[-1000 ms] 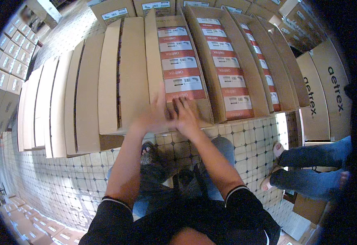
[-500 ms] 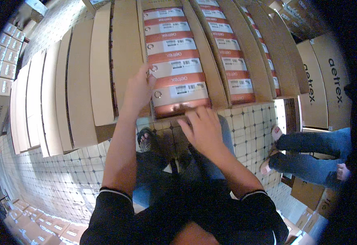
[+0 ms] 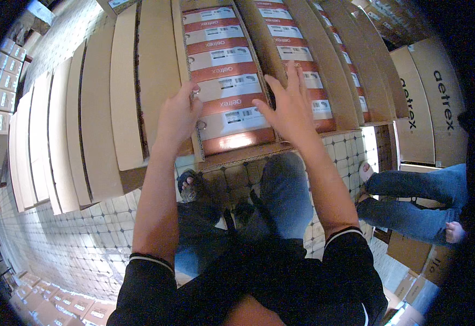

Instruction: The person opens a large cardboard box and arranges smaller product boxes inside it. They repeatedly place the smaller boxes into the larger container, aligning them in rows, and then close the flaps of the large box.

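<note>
A long brown carton lies in front of the person, its top uncovered, and a row of red-and-white boxes fills it from end to end, labels facing up. The left hand is at the carton's left wall, fingers bent over the edge beside the boxes; whether they grip the wall or a box, one cannot tell. The right hand is above the carton's right wall, loosely spread, thumb and fingers apart, the thumb pointing in over the nearer boxes. Just right of the carton stands a second carton with similar boxes. Left of the carton is a row of cartons; well to its right, a co-worker's jeans-clad legs show above the tiled floor
</note>
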